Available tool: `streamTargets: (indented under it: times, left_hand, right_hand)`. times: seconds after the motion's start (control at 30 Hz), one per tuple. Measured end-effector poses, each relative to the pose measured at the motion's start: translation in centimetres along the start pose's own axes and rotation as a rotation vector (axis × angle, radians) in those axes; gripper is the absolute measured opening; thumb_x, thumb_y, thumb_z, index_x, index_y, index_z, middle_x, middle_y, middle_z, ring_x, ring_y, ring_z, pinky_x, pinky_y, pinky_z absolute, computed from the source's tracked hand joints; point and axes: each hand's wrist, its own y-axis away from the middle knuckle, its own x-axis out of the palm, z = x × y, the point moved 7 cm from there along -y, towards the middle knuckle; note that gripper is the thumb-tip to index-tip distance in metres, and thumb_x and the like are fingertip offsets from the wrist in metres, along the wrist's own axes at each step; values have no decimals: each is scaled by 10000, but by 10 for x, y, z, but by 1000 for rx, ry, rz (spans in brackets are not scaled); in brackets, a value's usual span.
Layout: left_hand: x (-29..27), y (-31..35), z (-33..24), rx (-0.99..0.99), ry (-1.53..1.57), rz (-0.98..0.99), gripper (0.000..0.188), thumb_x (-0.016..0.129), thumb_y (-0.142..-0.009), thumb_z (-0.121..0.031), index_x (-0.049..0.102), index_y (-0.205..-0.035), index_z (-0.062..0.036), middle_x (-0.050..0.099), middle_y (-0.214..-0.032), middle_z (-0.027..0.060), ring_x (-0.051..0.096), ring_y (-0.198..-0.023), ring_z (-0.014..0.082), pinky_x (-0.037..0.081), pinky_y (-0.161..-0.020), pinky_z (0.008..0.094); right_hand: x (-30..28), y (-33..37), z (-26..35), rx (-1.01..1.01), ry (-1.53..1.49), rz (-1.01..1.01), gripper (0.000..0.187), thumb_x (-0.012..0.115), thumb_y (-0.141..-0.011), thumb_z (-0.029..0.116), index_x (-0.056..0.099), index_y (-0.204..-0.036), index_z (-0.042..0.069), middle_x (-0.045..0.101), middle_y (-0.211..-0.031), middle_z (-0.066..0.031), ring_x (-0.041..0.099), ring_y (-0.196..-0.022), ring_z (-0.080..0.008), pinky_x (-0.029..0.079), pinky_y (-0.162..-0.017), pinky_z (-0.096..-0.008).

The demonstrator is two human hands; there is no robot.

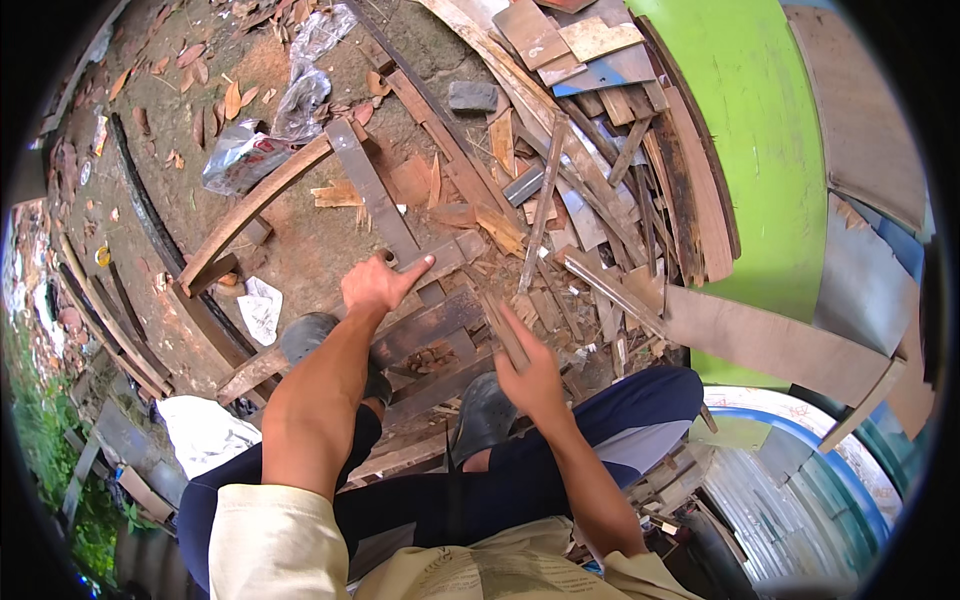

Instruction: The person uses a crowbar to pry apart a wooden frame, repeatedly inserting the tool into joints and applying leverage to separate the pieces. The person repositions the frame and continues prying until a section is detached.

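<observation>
I sit low over a wooden frame of nailed-looking strips on the ground. My left hand (376, 287) is closed at the near end of a long plank (372, 185), its thumb stretched along a short wooden block (447, 256) lying across that end. My right hand (530, 378), to the right and nearer me, is closed round a short flat strip of wood (506, 335) that tilts up and left toward the block. Beneath both hands lies a dark brown board (428, 325). The curled fingers of my left hand are partly hidden from above.
A heap of scrap wood (600, 150) rises at the right, beside a bright green panel (765, 180). A curved wooden piece (255, 205) lies at the left, near a clear plastic bag (245, 158). A grey stone (472, 97) sits farther off. My dark shoes (482, 415) flank the boards.
</observation>
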Motion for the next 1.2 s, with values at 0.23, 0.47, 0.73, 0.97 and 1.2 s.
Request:
streamTargets:
  times: [0.23,0.47,0.73,0.97,1.2]
  left_hand:
    - [-2,-1,-11,13,-14,25,1102,526,-713,-967,738,-1156,19,759,-1047,252,732,-1043,389,567,-905,469]
    - [-3,1,-3,-2,-2,18,1062,537,-761,-920,696,-1309,-25,742,-1150,256,704,-1140,387,540,-984,474]
    - [-17,5,-21,27,3,50,1065,534,-757,-925,704,-1295,-22,747,-1120,262,713,-1111,399,548,-974,473]
    - [-8,5,-7,20,5,52,1077,532,-749,-934,717,-1219,18,761,-1032,257,738,-1024,393,568,-898,488]
    - [-9,2,-19,36,7,30,1065,540,-741,-935,721,-1223,-3,769,-1032,228,734,-1065,369,568,-915,466]
  right_hand:
    - [-44,90,15,-49,123,21,690,611,-822,-25,550,-1502,79,743,-1144,-251,768,-966,-366,588,-809,-332]
    - [8,6,-4,108,35,31,621,581,-872,6,551,-1490,54,725,-1200,-266,757,-998,-239,567,-872,-345]
    - [-14,39,-1,36,0,17,632,580,-859,-21,549,-1488,35,702,-1271,-262,735,-1110,-327,548,-938,-344]
    - [-9,55,5,18,50,11,636,568,-851,-32,543,-1484,21,684,-1303,-274,739,-1098,-341,556,-934,-350]
    - [-29,59,15,-10,104,11,658,599,-854,-11,524,-1506,46,712,-1126,-304,755,-979,-398,587,-808,-387]
